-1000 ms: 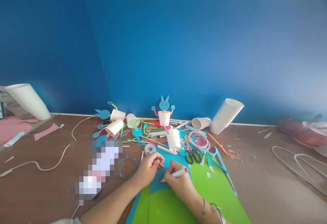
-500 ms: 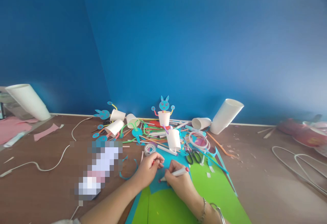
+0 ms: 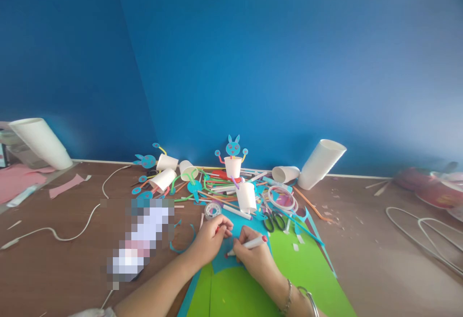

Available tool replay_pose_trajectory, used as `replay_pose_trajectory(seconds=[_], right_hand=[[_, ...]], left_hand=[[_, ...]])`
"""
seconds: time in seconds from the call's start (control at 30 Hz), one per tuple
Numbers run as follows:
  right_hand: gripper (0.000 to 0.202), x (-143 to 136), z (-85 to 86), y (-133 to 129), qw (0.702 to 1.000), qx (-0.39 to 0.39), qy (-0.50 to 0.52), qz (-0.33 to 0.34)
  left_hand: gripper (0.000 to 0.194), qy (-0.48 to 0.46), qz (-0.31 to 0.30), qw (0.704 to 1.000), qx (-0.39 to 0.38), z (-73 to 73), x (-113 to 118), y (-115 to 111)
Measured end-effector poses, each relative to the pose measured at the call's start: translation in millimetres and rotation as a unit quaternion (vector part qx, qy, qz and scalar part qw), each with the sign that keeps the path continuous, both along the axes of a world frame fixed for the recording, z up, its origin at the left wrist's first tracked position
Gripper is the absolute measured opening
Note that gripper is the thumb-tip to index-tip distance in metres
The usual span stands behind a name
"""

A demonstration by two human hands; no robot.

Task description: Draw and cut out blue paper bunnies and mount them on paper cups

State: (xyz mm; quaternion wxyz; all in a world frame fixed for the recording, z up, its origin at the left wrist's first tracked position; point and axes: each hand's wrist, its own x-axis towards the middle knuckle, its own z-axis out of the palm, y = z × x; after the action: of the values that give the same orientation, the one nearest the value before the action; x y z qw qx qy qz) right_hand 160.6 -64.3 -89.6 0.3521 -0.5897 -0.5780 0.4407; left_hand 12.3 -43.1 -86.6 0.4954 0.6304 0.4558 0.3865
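Note:
My right hand [image 3: 255,254] is closed around a white marker [image 3: 253,243] with a red end. The marker's tip points left and down at a sheet of blue paper [image 3: 231,262], which lies over green paper [image 3: 300,268]. My left hand [image 3: 213,237] rests on the blue paper to the left, its fingers curled. A small red thing, seemingly the marker's cap, shows between those fingers; most of it is hidden. Just beyond my left hand lies a tape roll [image 3: 212,210]. Black-handled scissors [image 3: 275,221] are on the far side of my right hand.
A paper cup with a blue rabbit head [image 3: 233,149] stands by the wall. More paper cups [image 3: 246,197], straws and markers are heaped before it. Stacked cups lean at right [image 3: 320,165] and left [image 3: 43,143]. A blurred-out object [image 3: 141,240] and a white cable [image 3: 87,218] lie left.

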Motion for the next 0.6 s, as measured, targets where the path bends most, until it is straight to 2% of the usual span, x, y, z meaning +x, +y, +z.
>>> replay_pose_trajectory(seconds=[0.6], right_hand=[[0.02, -1.5, 2.5, -0.7, 1.0, -0.003, -0.006, 0.006]], left_hand=[[0.017, 0.004, -0.001, 1.0, -0.001, -1.8, -0.6, 0.5]])
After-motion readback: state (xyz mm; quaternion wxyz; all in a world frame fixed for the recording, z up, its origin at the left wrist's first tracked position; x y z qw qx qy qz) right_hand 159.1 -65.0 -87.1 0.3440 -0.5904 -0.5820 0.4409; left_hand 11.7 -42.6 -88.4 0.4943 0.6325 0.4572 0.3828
